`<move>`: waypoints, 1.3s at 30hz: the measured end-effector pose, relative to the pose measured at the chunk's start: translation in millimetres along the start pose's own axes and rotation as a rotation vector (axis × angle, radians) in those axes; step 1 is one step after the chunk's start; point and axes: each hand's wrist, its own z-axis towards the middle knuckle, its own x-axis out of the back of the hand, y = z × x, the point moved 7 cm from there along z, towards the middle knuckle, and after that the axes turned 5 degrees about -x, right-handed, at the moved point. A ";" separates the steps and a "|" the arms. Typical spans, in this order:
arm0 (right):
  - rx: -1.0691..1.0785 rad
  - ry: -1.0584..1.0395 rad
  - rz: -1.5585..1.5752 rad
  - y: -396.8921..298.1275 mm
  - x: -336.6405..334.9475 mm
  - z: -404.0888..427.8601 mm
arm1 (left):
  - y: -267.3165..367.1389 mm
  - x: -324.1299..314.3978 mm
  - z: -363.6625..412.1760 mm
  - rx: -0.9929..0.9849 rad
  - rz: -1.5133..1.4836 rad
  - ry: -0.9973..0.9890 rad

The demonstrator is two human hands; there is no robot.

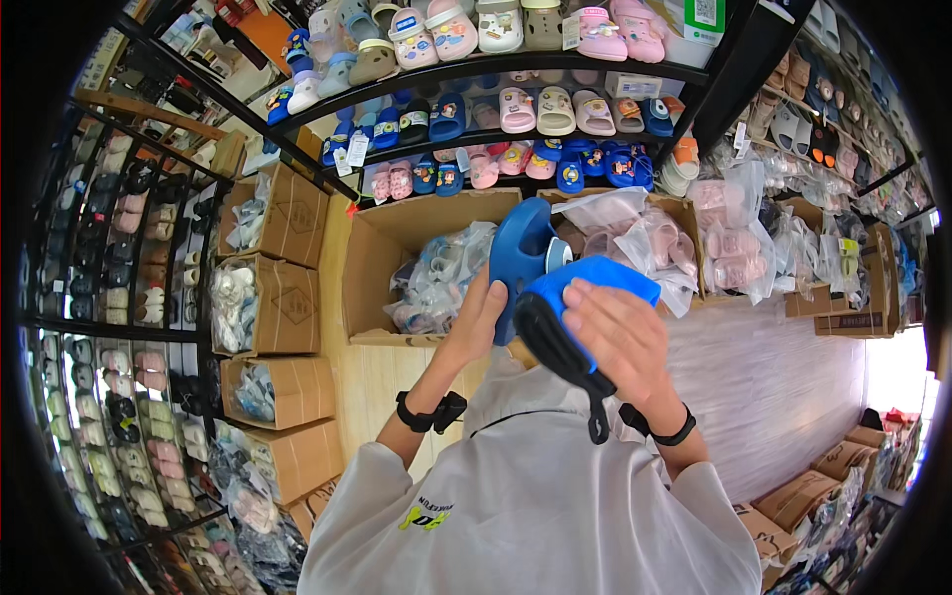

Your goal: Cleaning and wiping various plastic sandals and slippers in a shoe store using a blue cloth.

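Note:
A dark blue foam slipper [515, 260] with a round white-and-blue ornament stands on edge in my left hand [477, 321]. The fingers of that hand wrap its outer side, with the thumb on the near face. My right hand [623, 343] lies over a bright blue cleaning pad [613, 279] with a black padded part [554, 338] and a hanging black loop [598, 424]. The pad is close to the slipper's ornament; whether the two touch I cannot tell. Most of the right palm's underside is hidden.
Ahead stands a black shelf rack [491, 65] with rows of children's clogs and slippers. Below it are an open cardboard box [387, 260] of bagged shoes and bagged pink slippers [658, 238]. Stacked cartons [294, 312] and a shoe rack [111, 327] line the left.

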 end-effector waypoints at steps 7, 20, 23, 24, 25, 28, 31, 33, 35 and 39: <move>-0.259 0.026 -0.100 39.8 20.4 15.7 | 10.1 -13.1 2.5 -0.019 0.110 -0.042; -0.307 -0.379 0.059 76.0 18.4 4.3 | 20.7 -31.8 0.0 0.036 0.028 -0.157; -0.350 -0.447 0.109 84.1 20.4 5.4 | 22.3 -31.3 -2.5 0.054 0.005 -0.175; -0.380 -0.463 0.105 89.2 20.9 3.3 | 21.1 -32.0 -2.9 0.068 0.006 -0.188; -0.409 -0.479 0.100 93.2 20.7 1.6 | 20.4 -32.3 -3.0 0.067 0.005 -0.187; -0.391 -0.496 0.023 93.2 24.9 6.5 | 13.8 -31.2 -5.4 0.066 0.003 -0.171; -0.459 -0.462 -0.046 100.1 27.8 3.8 | -4.5 -27.4 -8.9 0.166 -0.189 -0.115; -0.448 -0.420 0.038 98.3 27.7 8.8 | -3.9 -26.3 -7.9 0.179 -0.261 -0.148; -0.437 -0.377 0.120 94.9 25.6 12.9 | -6.7 -24.0 -7.2 0.161 -0.214 -0.171; -0.411 -0.423 0.201 89.2 13.5 12.0 | -3.8 -21.9 -5.6 0.115 -0.092 -0.189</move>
